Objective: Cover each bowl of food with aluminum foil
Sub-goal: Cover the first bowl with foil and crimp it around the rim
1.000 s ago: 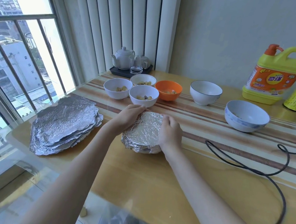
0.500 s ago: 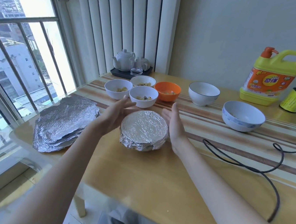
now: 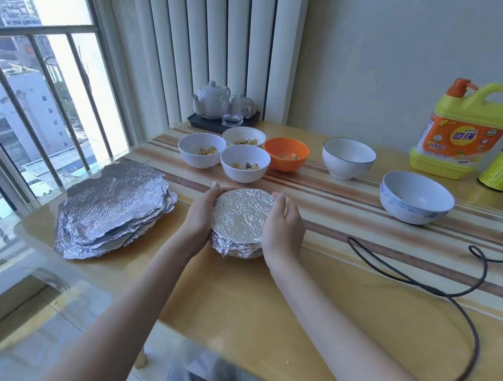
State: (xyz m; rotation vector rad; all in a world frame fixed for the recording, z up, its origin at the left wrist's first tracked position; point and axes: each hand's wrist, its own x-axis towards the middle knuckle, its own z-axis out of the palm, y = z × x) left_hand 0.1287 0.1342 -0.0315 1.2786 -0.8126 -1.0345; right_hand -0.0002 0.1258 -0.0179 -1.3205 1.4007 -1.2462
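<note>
A wooden tabletop (image 3: 232,297) with a striped runner is carrying everything. A stack of crinkled foil sheets (image 3: 111,213) is lying at its left edge, beside the window. A yellow detergent jug (image 3: 464,132) is standing at the far right, and a black cable (image 3: 420,288) is looping across the right side. The foil-covered bowl (image 3: 241,220) is sitting near the middle of the tabletop, between both hands. The left hand (image 3: 199,216) is cupping its left side with fingers curled round the foil; the right hand (image 3: 285,228) is curling round its right side likewise. Behind it, three white bowls (image 3: 244,161) and an orange bowl (image 3: 285,153) are sitting uncovered with food inside.
</note>
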